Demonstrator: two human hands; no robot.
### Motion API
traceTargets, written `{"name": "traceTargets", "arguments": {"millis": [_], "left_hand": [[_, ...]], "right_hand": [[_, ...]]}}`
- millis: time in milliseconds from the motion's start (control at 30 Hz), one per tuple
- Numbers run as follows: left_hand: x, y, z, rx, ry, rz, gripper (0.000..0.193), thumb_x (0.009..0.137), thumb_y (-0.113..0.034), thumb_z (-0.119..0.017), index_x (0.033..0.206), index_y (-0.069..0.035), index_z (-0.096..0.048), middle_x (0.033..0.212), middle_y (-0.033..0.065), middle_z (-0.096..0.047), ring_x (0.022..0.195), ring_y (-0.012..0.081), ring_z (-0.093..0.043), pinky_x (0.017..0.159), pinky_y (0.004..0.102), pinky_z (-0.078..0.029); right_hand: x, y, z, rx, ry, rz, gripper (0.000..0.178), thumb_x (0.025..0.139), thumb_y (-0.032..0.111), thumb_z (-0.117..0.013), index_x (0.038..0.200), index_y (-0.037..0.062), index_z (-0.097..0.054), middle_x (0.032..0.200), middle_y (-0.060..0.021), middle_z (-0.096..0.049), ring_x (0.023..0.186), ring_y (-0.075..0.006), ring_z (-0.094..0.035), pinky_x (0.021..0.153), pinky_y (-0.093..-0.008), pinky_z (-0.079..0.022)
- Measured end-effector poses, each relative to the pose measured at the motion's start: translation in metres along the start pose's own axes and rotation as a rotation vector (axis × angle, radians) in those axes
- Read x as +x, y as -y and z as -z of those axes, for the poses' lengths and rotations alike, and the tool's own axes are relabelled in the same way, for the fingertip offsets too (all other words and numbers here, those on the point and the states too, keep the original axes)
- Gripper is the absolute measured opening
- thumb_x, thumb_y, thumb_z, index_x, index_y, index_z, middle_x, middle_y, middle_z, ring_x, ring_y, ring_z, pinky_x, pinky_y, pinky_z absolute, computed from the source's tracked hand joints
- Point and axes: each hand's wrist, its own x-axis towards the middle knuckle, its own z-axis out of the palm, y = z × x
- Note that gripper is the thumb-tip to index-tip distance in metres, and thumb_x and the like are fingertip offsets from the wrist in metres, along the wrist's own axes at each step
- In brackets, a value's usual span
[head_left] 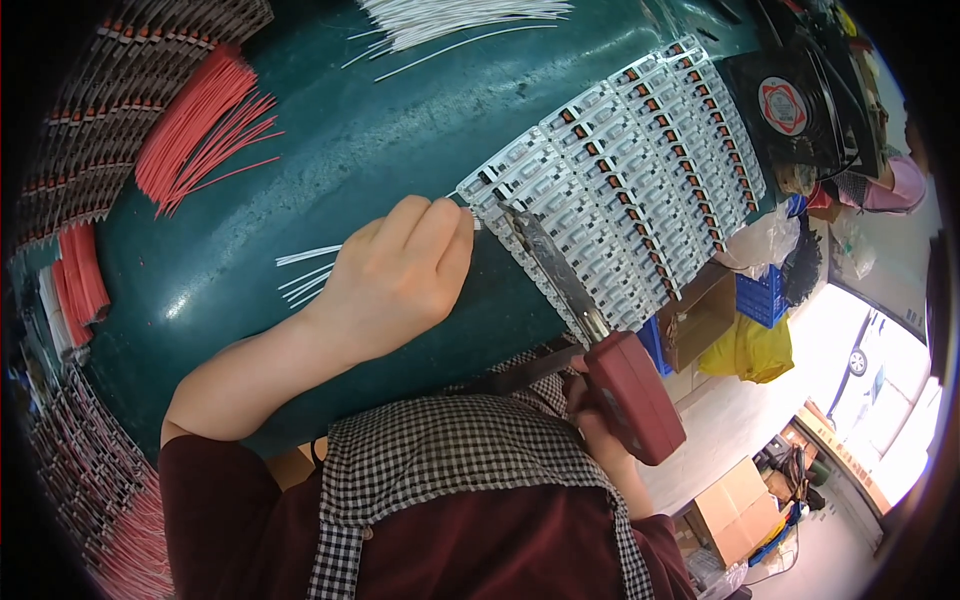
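Observation:
My left hand (405, 265) is closed, its fingertips pinched at the lower left corner of a panel of small silvery modules (625, 165). White wires (308, 262) stick out behind that hand, and I take them as held in it. My right hand (592, 412) is wrapped round a dark red soldering gun (635, 395), whose body hides most of the fingers. The gun's long, dark metal end points up and left along the panel's near edge. Its tip lies close to my left fingertips. Whether it touches a module is too small to tell.
A green table (250, 210) carries a bundle of red wires (205, 130) and white wires (455, 22). Stacked wired module panels (85, 130) line the left side. At right stand a black box (785, 105), a blue crate (762, 295) and a yellow bag (750, 350).

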Motion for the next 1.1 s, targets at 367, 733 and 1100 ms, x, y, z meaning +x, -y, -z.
{"name": "traceTargets", "arguments": {"millis": [367,733,1100], "left_hand": [[0.000,-0.003,0.002,0.007,0.002,0.005,0.016,0.067,-0.003,-0.064,0.081,0.003,-0.061,0.072,0.0026,-0.044,0.066,0.0120,-0.050,0.045,0.0209,-0.041],[-0.002,-0.016,0.006,-0.099,0.140,0.063,0.031,0.064,-0.001,-0.063,0.094,0.007,-0.062,0.081,0.0088,-0.052,0.069,0.0199,-0.055,0.054,0.0277,-0.047],[-0.003,-0.016,0.006,-0.102,0.148,0.074,0.030,0.064,-0.002,-0.062,0.094,0.005,-0.062,0.083,0.0085,-0.053,0.069,0.0196,-0.055,0.054,0.0274,-0.047]], "right_hand": [[-0.002,-0.008,0.001,0.083,-0.003,-0.027,0.078,0.068,0.032,-0.080,0.124,-0.0087,-0.045,0.109,-0.0189,-0.061,0.084,-0.0295,-0.066,0.070,-0.0336,-0.052],[0.005,-0.003,0.005,0.102,0.024,-0.004,0.076,0.068,0.030,-0.080,0.125,-0.0070,-0.046,0.103,-0.0172,-0.063,0.075,-0.0255,-0.066,0.066,-0.0312,-0.051],[0.025,0.016,-0.002,-0.187,-0.107,0.275,0.073,0.068,0.025,-0.080,0.124,-0.0058,-0.047,0.106,-0.0162,-0.063,0.081,-0.0274,-0.067,0.070,-0.0322,-0.052]]}}
